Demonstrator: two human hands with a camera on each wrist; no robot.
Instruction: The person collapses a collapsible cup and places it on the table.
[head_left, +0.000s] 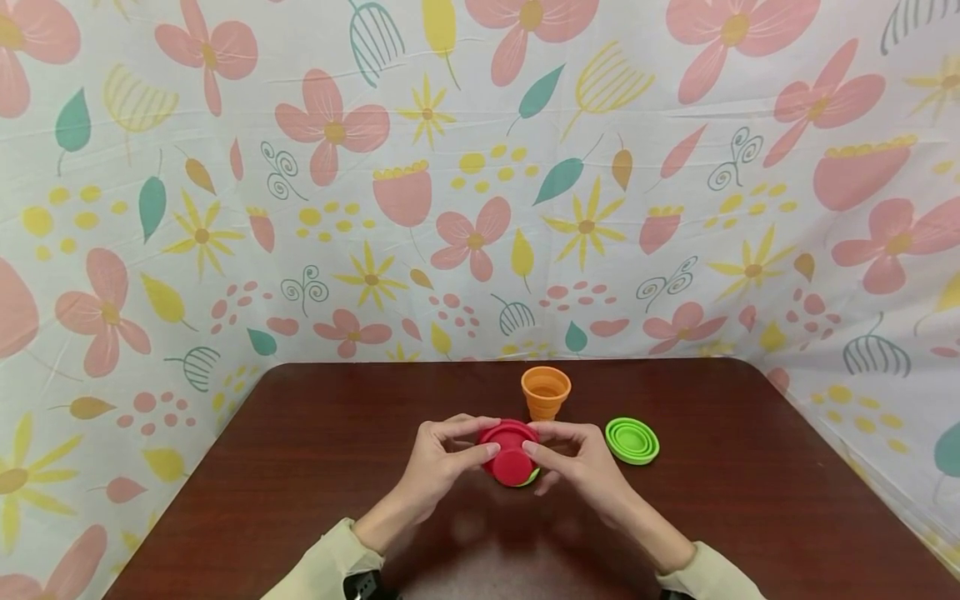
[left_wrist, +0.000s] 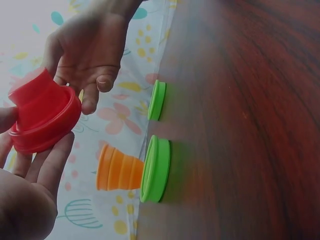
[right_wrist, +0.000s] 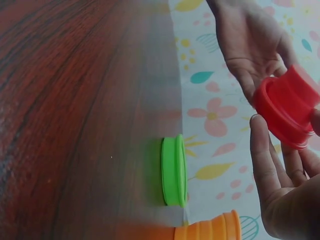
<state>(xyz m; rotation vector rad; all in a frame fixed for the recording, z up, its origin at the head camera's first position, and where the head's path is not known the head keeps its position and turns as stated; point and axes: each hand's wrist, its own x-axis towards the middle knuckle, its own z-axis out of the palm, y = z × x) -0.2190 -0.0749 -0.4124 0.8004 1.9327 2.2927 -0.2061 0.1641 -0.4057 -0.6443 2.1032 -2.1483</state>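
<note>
While both hands are lifted above a dark wooden worktop (head_left: pixel 322 467), a person holds a red cup (head_left: pixel 512 454) between them. Taking the upright orange cup (head_left: pixel 546 393) as the landmark, the red cup is on the person's side of it and slightly to the left, raised clear of the surface.

The left hand (head_left: pixel 442 462) is left and nearer the person than the orange cup; the right hand (head_left: pixel 591 467) is to its right, also nearer the person. Each grip is closed on the red cup, thumb at the narrow part and fingers at the wide rim. Neither hand is nearer: the cup sits squarely between the two.

Its long axis runs from the wide rim to the narrow base and is tilted, with the base pointing upward and back toward the person, and the rim facing down and away. That tilt, set crosswise between the two thumbs, is the relation that matters most.

Right of the orange cup, and a little closer to the person, lies a flat green cup (head_left: pixel 632 440). A second green cup (left_wrist: pixel 157 170), also folded flat, rests just in front of the orange cup, mostly hidden beneath the red one in the head view.
</note>
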